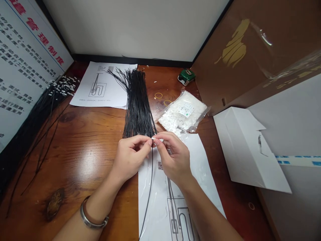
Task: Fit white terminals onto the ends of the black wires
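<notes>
My left hand (131,155) pinches a thin black wire (151,180) close to its end, and the rest trails down over the printed sheet. Fingertip to fingertip with it, my right hand (174,157) grips a tiny white connector (153,138) at the wire's end. Whether the wire sits inside the connector is hidden by the fingers. Just beyond my hands lies a thick bundle of black wires (137,103). A clear bag of small white pieces (173,117) rests to its right, with some pieces spilled near its front corner.
At the left edge lies a pile of wires with white ends (64,87). Drawing sheets lie behind (84,95) and under my hands (200,167). A green tape measure (186,77) stands near the brown box (250,67); yellow rubber bands (158,95) lie on the table.
</notes>
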The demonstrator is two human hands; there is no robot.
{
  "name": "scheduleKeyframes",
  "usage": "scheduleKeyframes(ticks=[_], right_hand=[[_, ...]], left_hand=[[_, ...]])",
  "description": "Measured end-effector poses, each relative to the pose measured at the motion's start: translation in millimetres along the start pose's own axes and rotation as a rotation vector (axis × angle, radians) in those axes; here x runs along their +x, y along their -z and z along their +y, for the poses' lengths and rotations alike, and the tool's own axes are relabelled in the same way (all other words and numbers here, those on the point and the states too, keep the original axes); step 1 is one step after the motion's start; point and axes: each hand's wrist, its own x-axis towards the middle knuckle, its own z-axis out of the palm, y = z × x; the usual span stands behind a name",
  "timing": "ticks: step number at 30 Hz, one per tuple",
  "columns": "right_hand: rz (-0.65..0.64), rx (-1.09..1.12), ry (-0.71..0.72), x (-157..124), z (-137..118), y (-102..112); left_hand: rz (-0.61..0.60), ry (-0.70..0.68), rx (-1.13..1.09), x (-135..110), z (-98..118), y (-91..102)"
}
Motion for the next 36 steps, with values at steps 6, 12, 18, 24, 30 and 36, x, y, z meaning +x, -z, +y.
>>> scheduleKeyframes(ticks=[6, 12, 18, 24, 30, 36], right_hand=[[-0.045, -0.007, -0.01, 0.7, -0.1, 2.1], [-0.061, -0.03, 0.004, 2.4, -1.2, 2.7], [0.008, 0.016, -0.001, 1.3, -1.5, 0.5], [0.043, 0.001, 0.014, 1.3, -1.9, -0.9], [0.052, -0.01, 0.021, 0.3, -0.9, -1.3], [0.061, -0.031, 0.014, -0.3, 0.0, -1.2]], left_hand=[[-0.009, 0.072, -0.057, 0.6, 2.9, -0.2], [-0.007, 0.106, -0.104, 1.9, 4.6, 0.2], [-0.017, 0.095, -0.094, 2.9, 4.9, 1.1], [-0.039, 0.051, -0.074, 1.8, 5.0, 2.3], [-0.067, 0.038, -0.066, 1.2, 5.3, 2.5], [-0.075, 0.061, -0.119, 1.3, 4.1, 1.3]])
